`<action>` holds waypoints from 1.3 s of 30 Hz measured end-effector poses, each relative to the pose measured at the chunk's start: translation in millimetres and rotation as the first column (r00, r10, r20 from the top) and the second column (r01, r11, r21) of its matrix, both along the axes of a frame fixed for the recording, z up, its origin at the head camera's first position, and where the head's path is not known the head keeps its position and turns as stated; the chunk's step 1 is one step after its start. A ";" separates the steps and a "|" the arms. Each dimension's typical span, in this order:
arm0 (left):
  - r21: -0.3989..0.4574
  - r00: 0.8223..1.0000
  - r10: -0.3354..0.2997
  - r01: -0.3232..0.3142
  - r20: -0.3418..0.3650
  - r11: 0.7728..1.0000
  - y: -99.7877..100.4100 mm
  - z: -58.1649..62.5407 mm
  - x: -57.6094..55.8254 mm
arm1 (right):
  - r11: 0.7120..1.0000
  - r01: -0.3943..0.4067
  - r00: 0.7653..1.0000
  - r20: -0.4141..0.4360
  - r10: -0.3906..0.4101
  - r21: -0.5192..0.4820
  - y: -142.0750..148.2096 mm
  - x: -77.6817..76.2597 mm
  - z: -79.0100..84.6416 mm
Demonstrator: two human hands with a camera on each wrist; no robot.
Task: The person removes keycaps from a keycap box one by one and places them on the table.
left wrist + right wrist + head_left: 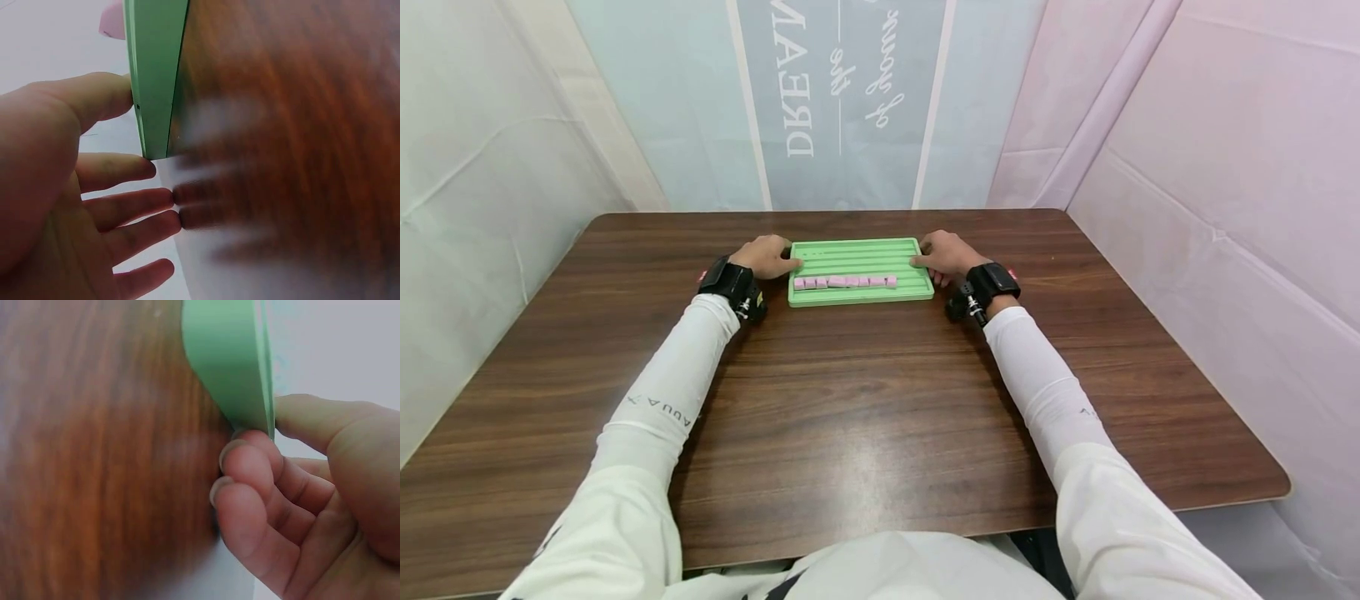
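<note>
A green tray [861, 302] with raised ridges lies flat on the table, far from the front edge. Along its near groove runs a row of small pink blocks [846, 282], several of them side by side. My left hand [765, 257] grips the tray's left end, its thumb over the rim. In the left wrist view that hand's other fingers [134, 209] spread down by the table. At the opposite end my right hand [951, 254] pinches the rim, and its curled fingers [240, 512] meet the tray's side in the right wrist view.
The tray rests on a dark brown wooden table [850, 400]. Behind it hangs a pale blue sheet [992, 100] with printed lettering, and a white sheet [1240, 167] closes the right side. Both wrists carry black camera bands [730, 281].
</note>
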State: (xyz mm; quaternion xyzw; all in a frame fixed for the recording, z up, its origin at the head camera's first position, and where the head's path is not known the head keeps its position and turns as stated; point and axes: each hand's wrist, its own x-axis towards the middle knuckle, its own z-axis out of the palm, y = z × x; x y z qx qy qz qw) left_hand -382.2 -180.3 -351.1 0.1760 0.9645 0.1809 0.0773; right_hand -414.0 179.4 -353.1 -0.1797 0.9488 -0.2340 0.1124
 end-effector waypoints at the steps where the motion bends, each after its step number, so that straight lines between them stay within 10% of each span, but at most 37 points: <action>1: 0.000 1.000 -0.003 0.003 0.001 1.000 0.4 0.1 0.3 | 1.000 0.003 1.000 0.003 -0.003 -0.011 0.9 -0.3 -0.9; 39: 0.012 0.997 -0.068 0.068 0.036 0.998 -4.6 15.3 16.9 | 0.987 0.074 0.997 0.040 -0.069 -0.143 4.5 -2.8 -12.3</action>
